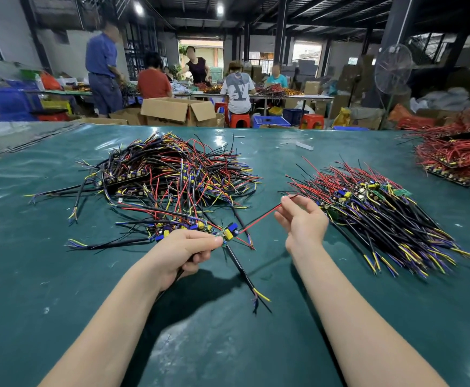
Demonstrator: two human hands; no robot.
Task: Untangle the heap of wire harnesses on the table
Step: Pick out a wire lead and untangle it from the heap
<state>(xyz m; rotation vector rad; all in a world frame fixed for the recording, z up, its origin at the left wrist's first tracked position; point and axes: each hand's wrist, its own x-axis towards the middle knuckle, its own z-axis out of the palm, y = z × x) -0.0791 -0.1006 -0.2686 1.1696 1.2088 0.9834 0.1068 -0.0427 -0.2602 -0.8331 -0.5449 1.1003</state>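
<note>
Counter (60,275): teal-green sheet, glossy, faintly creased, throwing back the ceiling lights.
Room: dim workshop, dark steel beams overhead, people at long benches far back, open cardboard box (178,108), red stools (239,120), standing fan (393,69) at right.
Tangled heap (169,174): far left on the counter, a bristling knot of thin black, red, yellow and blue leads, ends splayed every way.
Sorted pile (382,216): right of the hands, leads combed roughly parallel, small boards bunched at its upper end.
Red pile (457,155): far right edge, mostly red wire.
Harness (228,233): held between both hands, just in front of the heap; small green board, stiff black cable (242,272) angling down, red wire (259,219) stretched taut.
Left hand (185,254): fingers curled round the harness, thumb and forefinger pinching at the board.
Right hand (302,224): thumb and forefinger nipping the red wire's tip, other fingers loosely spread.
</note>
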